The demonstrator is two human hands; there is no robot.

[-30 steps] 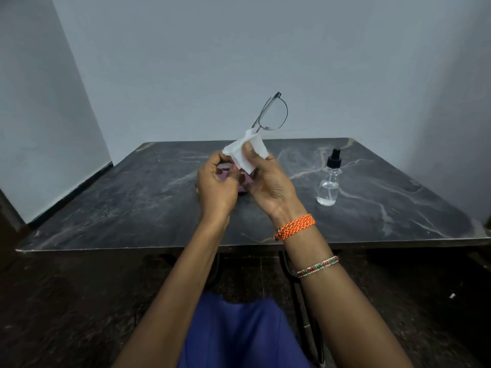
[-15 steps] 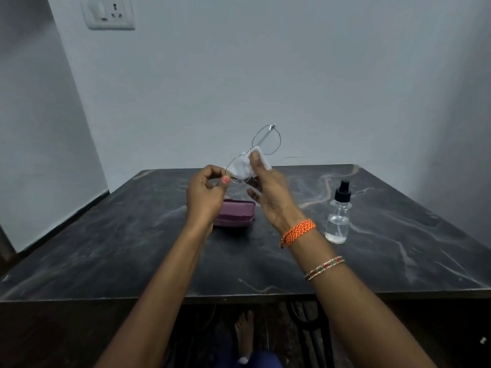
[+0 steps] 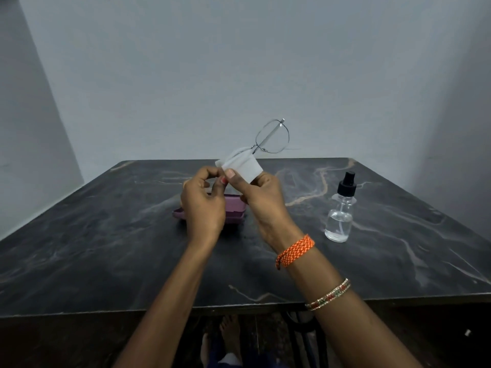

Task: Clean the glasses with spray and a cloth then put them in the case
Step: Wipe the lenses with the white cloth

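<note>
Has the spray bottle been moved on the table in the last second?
No. The spray bottle stands at the same pale vein of the table, right of the case; only the camera shifted.

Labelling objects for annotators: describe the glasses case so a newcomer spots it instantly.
Start at the dark marble table; near its middle, directly behind the left hand, lies the glasses case. It is a low purple box, the only coloured item there, unlike the clear spray bottle to the right.
</note>
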